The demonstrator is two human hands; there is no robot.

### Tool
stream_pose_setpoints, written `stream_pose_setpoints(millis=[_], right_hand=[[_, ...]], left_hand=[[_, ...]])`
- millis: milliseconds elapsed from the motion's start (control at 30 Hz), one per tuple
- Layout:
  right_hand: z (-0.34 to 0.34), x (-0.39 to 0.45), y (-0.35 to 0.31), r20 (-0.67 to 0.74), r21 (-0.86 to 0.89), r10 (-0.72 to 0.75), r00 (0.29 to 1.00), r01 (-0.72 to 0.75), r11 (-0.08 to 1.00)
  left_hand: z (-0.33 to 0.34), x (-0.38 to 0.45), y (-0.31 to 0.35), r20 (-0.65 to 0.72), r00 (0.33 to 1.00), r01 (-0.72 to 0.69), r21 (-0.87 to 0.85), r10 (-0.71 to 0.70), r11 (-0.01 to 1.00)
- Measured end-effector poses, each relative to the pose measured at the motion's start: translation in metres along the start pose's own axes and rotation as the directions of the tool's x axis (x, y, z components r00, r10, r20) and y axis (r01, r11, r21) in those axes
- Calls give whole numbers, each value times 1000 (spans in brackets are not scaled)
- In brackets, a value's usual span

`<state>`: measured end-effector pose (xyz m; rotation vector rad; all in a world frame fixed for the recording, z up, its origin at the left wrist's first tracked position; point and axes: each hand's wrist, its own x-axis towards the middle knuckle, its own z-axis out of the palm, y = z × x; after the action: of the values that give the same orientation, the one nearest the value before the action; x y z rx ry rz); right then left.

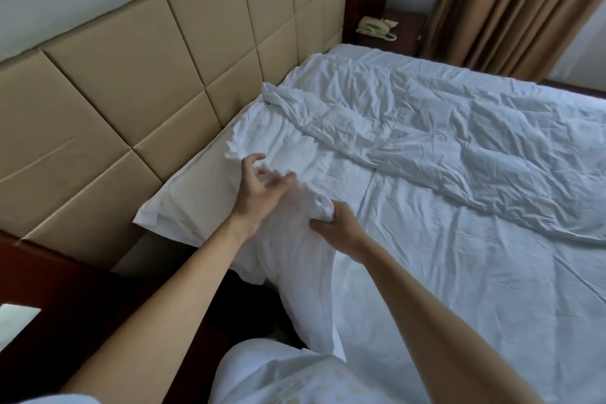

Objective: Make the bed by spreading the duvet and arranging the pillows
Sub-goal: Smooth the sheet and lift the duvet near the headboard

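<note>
Pillows sit at the head of the bed. I see my right hand (337, 227) squeezing a bunch of white pillow (288, 239) cloth at the near edge of the bed. My left hand (259, 187) floats just above the same pillow with its fingers spread and loose, holding nothing. A second pillow (262, 131) lies flat against the tan padded headboard (131, 75). The duvet (459, 141) is wrinkled and lies across the far side of the white sheet (459, 289). A phone (373, 28) rests on the dark side table (406, 26) by the brown curtain (511, 3). I can read no words anywhere.
</note>
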<state>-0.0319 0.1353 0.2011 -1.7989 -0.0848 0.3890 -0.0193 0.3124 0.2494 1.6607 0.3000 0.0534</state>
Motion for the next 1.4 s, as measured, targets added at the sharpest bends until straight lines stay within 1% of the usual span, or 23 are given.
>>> stream_pose_setpoints(millis=[33, 67, 100, 133, 167, 200, 233, 267, 333, 367, 433, 533, 600, 667, 733, 833, 900, 1000, 1100, 1133, 1200, 1233, 1400], right_hand=[[-8, 1, 1, 26, 13, 32, 999, -33, 999], [-14, 2, 2, 67, 7, 47, 997, -48, 999], [-19, 3, 0, 115, -7, 53, 992, -53, 999], [-22, 4, -2, 161, -15, 52, 986, -50, 999], [-23, 3, -5, 201, -16, 52, 978, -50, 999], [-23, 3, -8, 230, -4, 53, 972, -53, 999], [-23, 3, -10, 248, 20, 51, 967, -57, 998], [-21, 2, -9, 245, 57, 47, 968, -63, 996], [-17, -4, -5, 191, 161, 49, 980, -81, 984], [-16, -6, 0, 164, 203, 57, 985, -90, 975], [-16, -9, 14, 133, 253, 77, 988, -109, 961], [-20, -8, 34, 96, 273, 212, 972, -231, 934], [-26, -8, 40, 48, 175, 284, 958, -288, 942], [-33, -12, 45, 22, 98, 333, 943, -334, 938], [-42, -16, 49, 0, 14, 374, 927, -374, 927], [-53, -12, 60, -104, -250, 409, 907, -422, 871], [-58, -6, 60, -182, -313, 400, 898, -439, 842], [-66, 12, 47, -257, -327, 379, 889, -449, 832], [-70, 35, 29, -351, -135, 448, 822, -518, 845], [-70, 44, 23, -396, -122, 433, 810, -514, 849], [-69, 67, 12, -513, -228, 310, 801, -475, 850], [-69, 80, 5, -571, -255, 251, 782, -459, 851], [-71, 139, -57, -767, -225, 56, 639, -350, 909]], left_hand=[[-3, 2, -1, 145, 972, -211, 215, 183, 954], [-6, 4, 0, 336, 906, -385, 399, 258, 832], [-6, 7, 0, 506, 827, -523, 534, 245, 664], [-5, 12, 3, 623, 762, -608, 595, 177, 526], [-1, 17, 6, 667, 738, -627, 627, 97, 462], [5, 19, 13, 654, 755, -593, 651, 45, 474], [10, 23, 17, 619, 785, -539, 666, 20, 516], [15, 26, 17, 580, 814, -508, 687, 30, 519], [21, 30, 15, 522, 849, -492, 724, 81, 483], [21, 32, 13, 492, 862, -480, 718, 120, 504], [20, 37, 12, 419, 892, -432, 680, 170, 592], [23, 44, 24, 276, 933, -355, 592, 233, 723], [25, 53, 35, 110, 958, -285, 501, 266, 817], [26, 68, 50, -24, 967, -227, 378, 254, 898], [28, 87, 66, -42, 969, -215, 339, 243, 916], [33, 112, 81, 5, 964, -244, 402, 264, 883], [32, 128, 81, 4, 973, -212, 425, 232, 880], [27, 148, 73, -32, 989, -124, 360, 145, 925], [22, 168, 68, -69, 991, -90, 305, 117, 948], [19, 176, 70, -83, 991, -81, 290, 109, 954], [11, 197, 76, -116, 987, -76, 251, 108, 965], [6, 210, 79, -125, 986, -82, 235, 114, 969], [-27, 271, 98, -140, 980, -102, 257, 142, 961]])
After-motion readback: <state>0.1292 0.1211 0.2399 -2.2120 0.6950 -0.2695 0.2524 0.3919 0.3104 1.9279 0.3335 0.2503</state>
